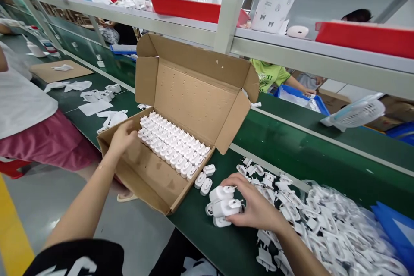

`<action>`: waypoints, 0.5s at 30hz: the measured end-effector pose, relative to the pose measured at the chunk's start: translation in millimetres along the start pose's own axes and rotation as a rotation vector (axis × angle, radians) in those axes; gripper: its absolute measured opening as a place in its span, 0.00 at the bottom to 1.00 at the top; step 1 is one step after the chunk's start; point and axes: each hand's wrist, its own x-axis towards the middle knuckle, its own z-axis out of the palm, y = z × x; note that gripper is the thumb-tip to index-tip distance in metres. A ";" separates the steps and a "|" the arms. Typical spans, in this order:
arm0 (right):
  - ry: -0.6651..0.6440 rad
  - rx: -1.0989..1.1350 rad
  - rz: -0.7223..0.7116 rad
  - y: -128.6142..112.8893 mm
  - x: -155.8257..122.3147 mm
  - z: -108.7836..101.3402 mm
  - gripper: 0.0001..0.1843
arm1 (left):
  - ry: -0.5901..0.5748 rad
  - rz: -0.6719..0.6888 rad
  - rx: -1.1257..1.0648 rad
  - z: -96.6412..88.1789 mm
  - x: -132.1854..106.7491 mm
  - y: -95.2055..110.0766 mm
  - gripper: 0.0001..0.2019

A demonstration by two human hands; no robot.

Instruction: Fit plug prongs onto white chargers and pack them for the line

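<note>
A brown cardboard box [139, 172] stands with its lid up, and rows of white plug adapters [171, 140] with two metal pins fill its far side. My left hand [124, 138] reaches over the box's left wall, fingers apart and slightly bent, beside the end of these rows. Whether it touches them I cannot tell. In front of the box, my right hand [249, 202] grips several white plug adapters [223, 205] between thumb and fingers, low over the green table. A few loose adapters [205, 181] stand between this hand and the box.
On the right lies a big pile of white plug parts [336, 224], partly in clear plastic. A shelf with red trays [187, 8] runs above the green surface. A person in a pink garment [54, 142] is at left; another in a green shirt [271, 75] works opposite.
</note>
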 end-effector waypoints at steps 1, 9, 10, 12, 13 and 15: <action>0.001 0.018 0.009 -4.2 -1.2 4.6 0.29 | 0.019 0.043 -0.001 -4.3 -23.8 8.8 0.21; -0.047 0.057 0.059 -52.1 2.9 74.3 0.36 | -0.868 0.170 -0.089 -3.2 -240.1 70.7 0.37; -0.062 0.045 0.041 -53.7 3.9 78.8 0.36 | -0.853 0.122 -0.097 -4.0 -248.3 65.1 0.35; -0.074 0.014 0.016 -51.8 5.4 77.5 0.39 | -0.842 0.036 -0.161 -12.1 -248.7 44.3 0.34; -0.063 -0.011 0.019 -47.8 6.1 71.8 0.39 | -0.819 -0.008 -0.200 -19.1 -241.4 31.3 0.35; 0.014 -0.069 0.083 -32.7 8.6 54.3 0.36 | -0.679 -0.100 -0.251 -36.0 -211.6 6.0 0.36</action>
